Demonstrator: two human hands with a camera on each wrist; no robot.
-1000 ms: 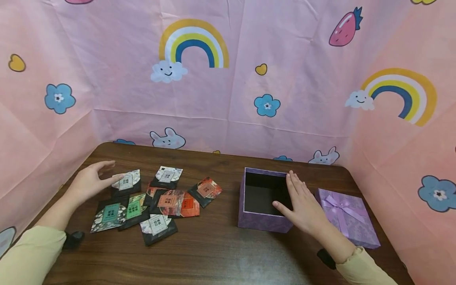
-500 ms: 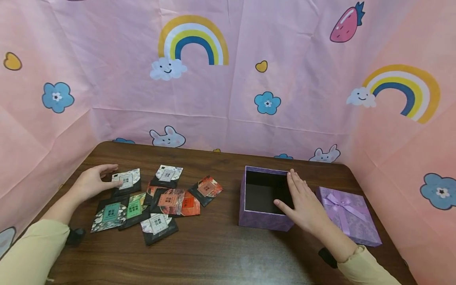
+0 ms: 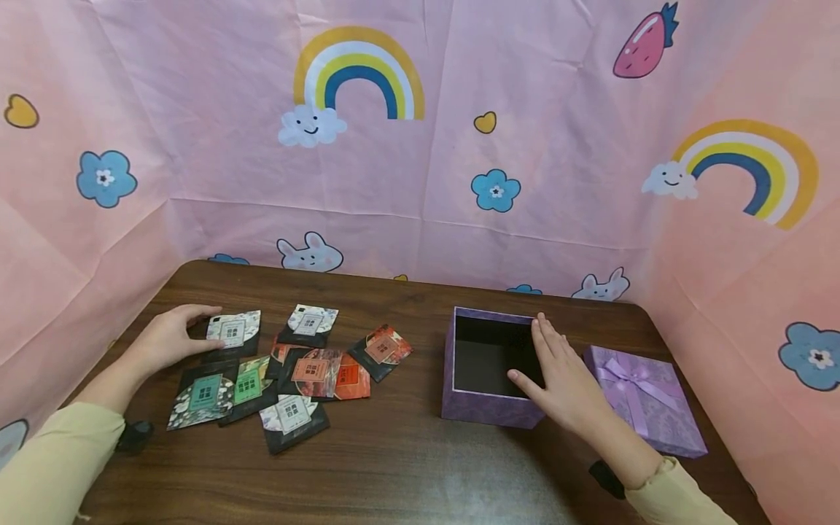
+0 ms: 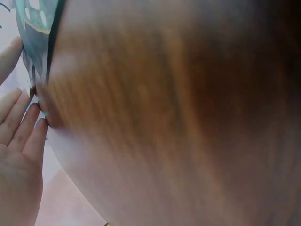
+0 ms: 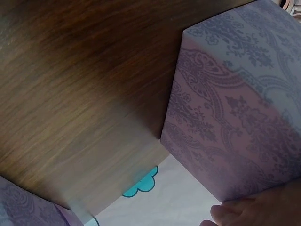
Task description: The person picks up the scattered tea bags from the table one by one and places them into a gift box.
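White-topped, the packet [image 3: 238, 330] at our left hand [image 3: 167, 337] seems light, bendy, best pinched edgewise (fingers gripping? we can't tell); our right hand [image 3: 566, 385] rests straight-fingered on the box [image 3: 491, 410].

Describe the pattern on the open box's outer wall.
The box has dark floral scrollwork on paler purple, best seen in the right wrist view.

A small cloth-walled table booth [image 3: 558, 175] is being shown; whether it is being housed in a home or a studio is not being revealed; a dark wood-grain table [image 3: 394, 467] is being closed in on three sides by creased pink cloth [image 3: 394, 175], which is being brightened by printed rainbows [image 3: 359, 69], smiling clouds [image 3: 311, 125], rabbits [image 3: 310, 255] and blue flowers [image 3: 496, 190].
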